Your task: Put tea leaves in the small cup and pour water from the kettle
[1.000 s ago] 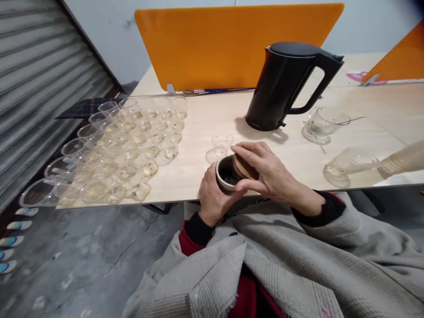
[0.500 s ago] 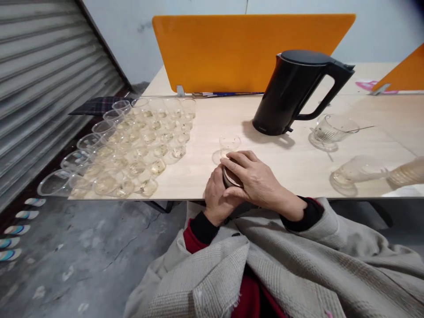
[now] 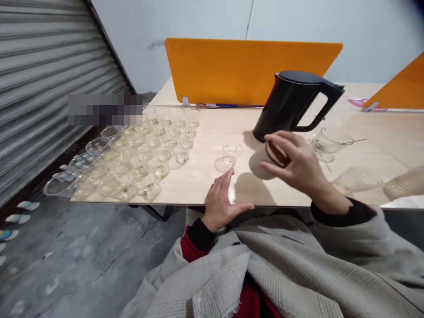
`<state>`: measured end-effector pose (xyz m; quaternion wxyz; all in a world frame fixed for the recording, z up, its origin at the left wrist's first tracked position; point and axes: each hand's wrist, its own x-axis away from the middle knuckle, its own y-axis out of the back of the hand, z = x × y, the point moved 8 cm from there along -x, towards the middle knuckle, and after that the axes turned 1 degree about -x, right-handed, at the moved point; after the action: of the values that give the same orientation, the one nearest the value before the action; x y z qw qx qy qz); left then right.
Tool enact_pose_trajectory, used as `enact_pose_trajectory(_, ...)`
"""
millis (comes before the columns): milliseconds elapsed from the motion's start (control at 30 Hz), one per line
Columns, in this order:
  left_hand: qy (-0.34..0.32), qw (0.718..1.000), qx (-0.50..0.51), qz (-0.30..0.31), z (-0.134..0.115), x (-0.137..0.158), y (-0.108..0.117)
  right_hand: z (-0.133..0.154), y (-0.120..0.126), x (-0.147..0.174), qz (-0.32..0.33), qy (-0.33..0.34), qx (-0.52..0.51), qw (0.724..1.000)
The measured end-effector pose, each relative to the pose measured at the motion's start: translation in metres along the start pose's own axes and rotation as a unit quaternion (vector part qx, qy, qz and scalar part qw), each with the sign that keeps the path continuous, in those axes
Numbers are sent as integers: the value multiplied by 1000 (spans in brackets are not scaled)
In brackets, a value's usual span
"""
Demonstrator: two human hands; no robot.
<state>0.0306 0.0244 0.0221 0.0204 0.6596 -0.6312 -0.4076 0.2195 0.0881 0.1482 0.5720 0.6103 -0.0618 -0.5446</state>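
Note:
My right hand (image 3: 298, 165) grips a pale, rounded jar (image 3: 260, 164) by its brown top (image 3: 277, 153), with the jar tilted above the table in front of the kettle. Whether the brown top is a lid or an opening I cannot tell. My left hand (image 3: 221, 201) is empty, its fingers stretched and the thumb apart, at the table's front edge. Just beyond its fingertips stands a small clear cup (image 3: 232, 152) with dark specks inside. A black electric kettle (image 3: 288, 106) stands behind the jar.
Several clear cups (image 3: 141, 154) with pale liquid and dark bits crowd the left of the table. On the right are a glass pitcher (image 3: 331, 140) with a thin stick, a clear cup (image 3: 359, 179) on its side and stacked cups (image 3: 406, 182). An orange divider (image 3: 245, 73) runs along the back.
Both hands held the jar together near the front edge. My left hand has let go and opened, while my right hand has carried the jar right and tilted it. The camera view has shifted slightly.

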Motion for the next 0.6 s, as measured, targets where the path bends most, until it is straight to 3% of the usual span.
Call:
enact_pose_trajectory(100,1,999,-25,24,0,-1,-4,-16,13,-37,-41,-3,48,998)
enact_pose_trajectory(167,-2,999,-38,39,0,-2,-6,-27,1,-67,-42,-8,56,997)
enact_pose_trajectory(367,-15,997,-51,62,-2,-1,-9,-65,-91,-142,20,-35,22,999)
enact_pose_trajectory(500,-28,996,-57,64,-5,-1,-9,-84,-147,-163,81,-56,-10,995)
enact_pose_trajectory(600,-34,996,-58,64,-5,-1,-10,-94,-170,-167,102,-65,-19,992)
